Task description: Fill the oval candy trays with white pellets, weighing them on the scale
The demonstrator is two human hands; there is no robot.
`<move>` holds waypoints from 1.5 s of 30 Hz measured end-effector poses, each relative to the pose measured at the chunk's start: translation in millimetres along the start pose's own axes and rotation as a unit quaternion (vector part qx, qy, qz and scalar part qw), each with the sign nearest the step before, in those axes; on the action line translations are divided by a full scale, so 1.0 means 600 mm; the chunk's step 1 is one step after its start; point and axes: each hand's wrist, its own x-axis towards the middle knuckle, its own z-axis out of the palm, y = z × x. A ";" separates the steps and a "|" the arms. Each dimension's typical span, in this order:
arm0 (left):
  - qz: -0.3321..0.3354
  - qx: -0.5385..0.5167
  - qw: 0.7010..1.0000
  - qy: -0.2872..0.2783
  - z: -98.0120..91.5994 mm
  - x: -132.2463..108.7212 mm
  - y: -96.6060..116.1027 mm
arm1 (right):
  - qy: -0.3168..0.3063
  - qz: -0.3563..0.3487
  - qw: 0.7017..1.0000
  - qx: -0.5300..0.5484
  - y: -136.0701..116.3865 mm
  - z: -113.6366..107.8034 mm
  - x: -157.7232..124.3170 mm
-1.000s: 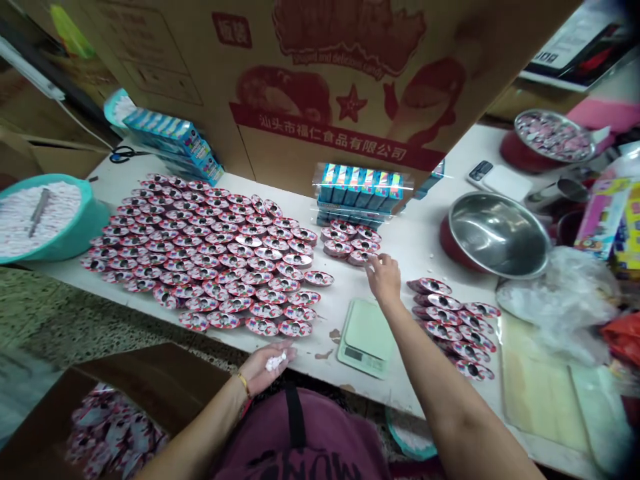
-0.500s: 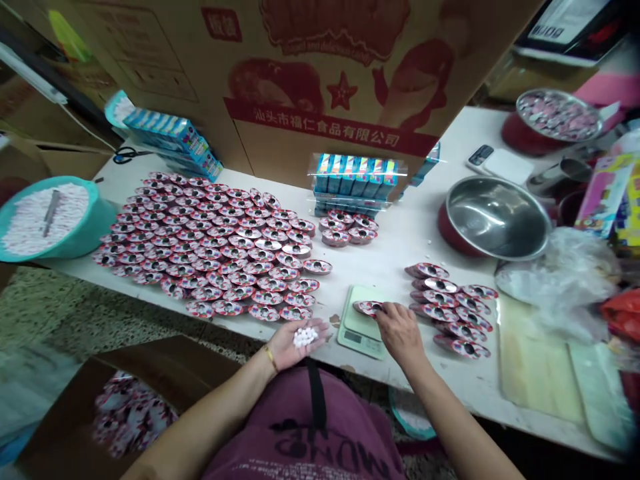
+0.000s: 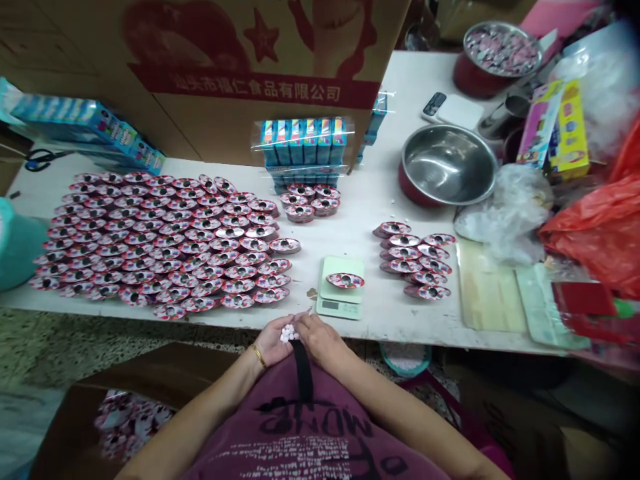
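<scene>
My left hand (image 3: 273,341) is cupped palm up at the table's front edge, holding a small heap of white candy pellets (image 3: 289,333). My right hand (image 3: 319,339) reaches over it, its fingers bent together at the pellets; whatever they pinch is hidden. Just beyond, a pale green digital scale (image 3: 342,307) bears one oval red-and-white candy pack (image 3: 345,281), which neither hand touches. Many similar packs (image 3: 165,253) stand in packed rows to the left, and a smaller group (image 3: 419,261) stands right of the scale.
A large cardboard box (image 3: 200,127) stands at the back, with blue boxes (image 3: 304,143) in front. A steel bowl (image 3: 449,163), a bowl of wrapped pieces (image 3: 501,50), plastic bags (image 3: 515,200) and a board (image 3: 487,287) occupy the right. An open carton (image 3: 145,373) sits below left.
My right hand has let go of the pack on the scale and moved left to the pellets in my left palm. The view has shifted to the right.
</scene>
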 end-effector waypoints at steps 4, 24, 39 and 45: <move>-0.007 0.008 1.000 0.010 0.000 -0.002 -0.001 | -0.004 -0.007 1.000 0.011 0.006 -0.006 -0.004; 0.017 0.086 0.993 -0.074 0.129 0.043 0.024 | 0.246 0.165 0.924 0.240 0.128 -0.068 -0.011; -0.017 0.071 0.997 -0.026 0.066 0.028 -0.010 | 0.078 0.051 0.995 0.037 0.061 -0.039 -0.045; -0.058 0.091 0.994 -0.030 0.044 0.002 -0.026 | 0.006 0.013 1.000 0.009 0.033 -0.004 -0.063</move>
